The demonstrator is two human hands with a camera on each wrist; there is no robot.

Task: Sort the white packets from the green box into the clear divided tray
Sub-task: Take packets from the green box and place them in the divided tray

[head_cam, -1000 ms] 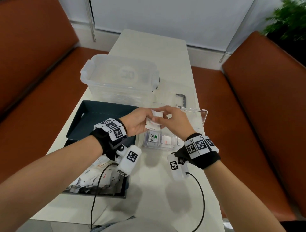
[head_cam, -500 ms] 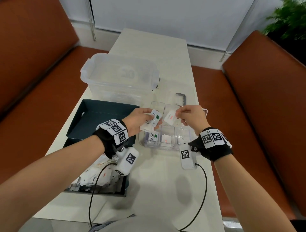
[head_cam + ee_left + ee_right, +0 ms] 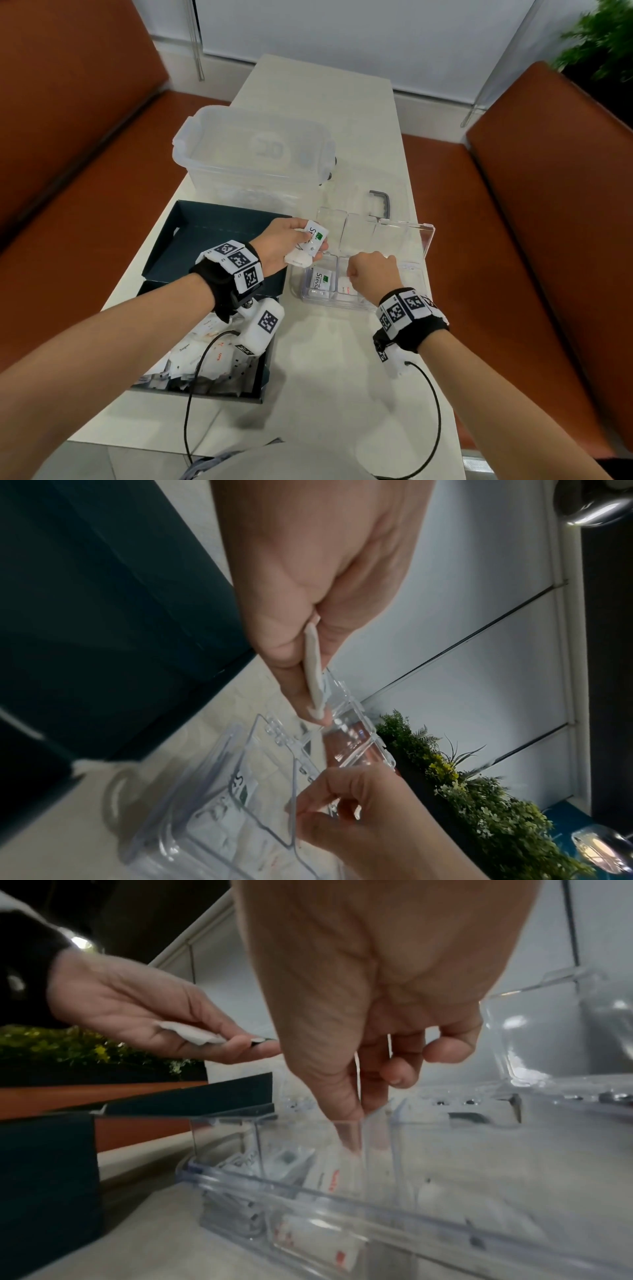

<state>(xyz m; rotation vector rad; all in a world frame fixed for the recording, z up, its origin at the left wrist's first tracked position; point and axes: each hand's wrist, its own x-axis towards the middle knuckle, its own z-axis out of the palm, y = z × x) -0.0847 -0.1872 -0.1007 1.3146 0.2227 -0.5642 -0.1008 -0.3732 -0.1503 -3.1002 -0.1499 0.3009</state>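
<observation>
My left hand [image 3: 308, 241] hovers left of the clear divided tray [image 3: 409, 279] and holds two white packets: a Stevia packet [image 3: 317, 236] on top and a plain one [image 3: 297, 259] beneath. The right hand [image 3: 356, 274] reaches down into the tray's middle front compartment. In the right wrist view its thumb and forefinger [image 3: 373, 1096] pinch a thin white packet [image 3: 356, 1074], seen edge-on. A Stevia packet [image 3: 321, 281] lies in the tray's left compartment and a red-printed one [image 3: 346, 291] in the middle. The green box [image 3: 268, 373] at front left holds several packets [image 3: 191, 359].
The box's dark lid [image 3: 212, 236] lies behind the box, under my left wrist. A large clear storage bin [image 3: 253, 154] stands at the back, with its lid and grey handle [image 3: 380, 202] behind the tray. The tray's own lid [image 3: 404, 236] stands open. Orange benches flank the narrow table.
My right hand took one packet from the left hand's stack, moved right, then went down into the tray's middle compartment. The left hand stayed put with the other packets.
</observation>
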